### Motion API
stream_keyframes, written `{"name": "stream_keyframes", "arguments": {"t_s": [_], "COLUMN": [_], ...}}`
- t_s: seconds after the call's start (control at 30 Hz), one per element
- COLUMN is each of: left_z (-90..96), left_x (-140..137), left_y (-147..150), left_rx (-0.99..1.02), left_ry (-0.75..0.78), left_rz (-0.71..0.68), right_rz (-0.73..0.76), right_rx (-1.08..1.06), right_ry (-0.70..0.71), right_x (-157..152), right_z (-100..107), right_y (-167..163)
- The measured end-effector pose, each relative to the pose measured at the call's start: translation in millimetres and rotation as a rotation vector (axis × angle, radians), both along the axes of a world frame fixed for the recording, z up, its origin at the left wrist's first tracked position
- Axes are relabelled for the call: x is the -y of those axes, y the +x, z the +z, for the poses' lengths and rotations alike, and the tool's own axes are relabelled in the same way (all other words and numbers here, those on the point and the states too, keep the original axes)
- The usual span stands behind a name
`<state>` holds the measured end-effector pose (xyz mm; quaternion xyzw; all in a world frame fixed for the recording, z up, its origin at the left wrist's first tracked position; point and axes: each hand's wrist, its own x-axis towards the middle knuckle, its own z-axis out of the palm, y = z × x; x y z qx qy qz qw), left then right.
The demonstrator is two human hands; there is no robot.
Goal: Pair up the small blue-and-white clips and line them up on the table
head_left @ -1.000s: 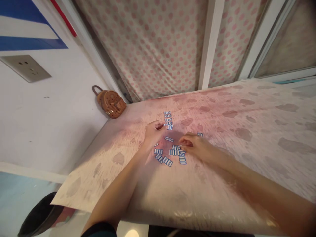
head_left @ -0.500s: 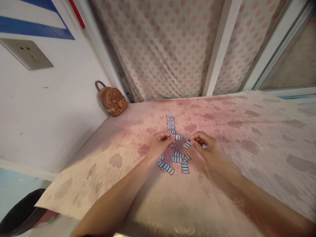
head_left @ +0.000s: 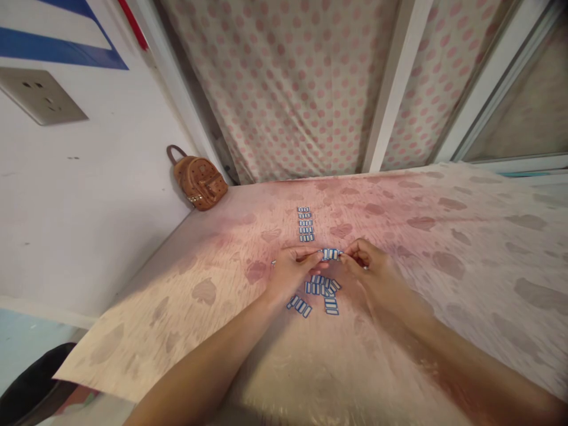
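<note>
Between my hands are small flat blue-and-white striped pieces (head_left: 331, 254). My left hand (head_left: 295, 266) pinches the left end with thumb and fingers. At the other end, my right hand (head_left: 366, 260) grips with thumb and forefinger; the fingers hide where one piece stops and the other starts. Beyond my hands, similar striped pieces (head_left: 306, 223) lie in a neat column. Nearer to me is a loose, overlapping heap of striped pieces (head_left: 316, 288), with another group of striped pieces (head_left: 300, 306) at its lower left.
A patterned cloth (head_left: 213, 331) covers the table. A small brown backpack (head_left: 203, 183) leans against the wall at the back left. Behind the table hangs a dotted curtain (head_left: 288, 89). A black container (head_left: 33, 384) stands below the table's left corner.
My left hand has moved right, away from the column, with its striped piece. The pieces that were apart in my two hands now meet end to end between them.
</note>
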<state>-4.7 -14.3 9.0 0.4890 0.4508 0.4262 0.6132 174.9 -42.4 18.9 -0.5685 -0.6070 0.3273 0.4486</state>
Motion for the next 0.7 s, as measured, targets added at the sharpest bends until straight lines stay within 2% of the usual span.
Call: {"name": "stream_keyframes", "arguments": {"t_s": [0.33,0.7], "left_z": [2.5,1.4], "left_x": [2.8,4.0], "left_y": [1.3,1.8], "left_rx": [-0.002,-0.031], "left_ry": [0.033,0.033], "left_rz": [-0.024,-0.047], "right_rz": [0.018,0.015], "right_rx": [0.035,0.063], "right_ry": [0.041,0.060], "right_x": [-1.5,0.6], "right_z": [-9.5,-5.2], "right_y": [-1.7,-3.0]}}
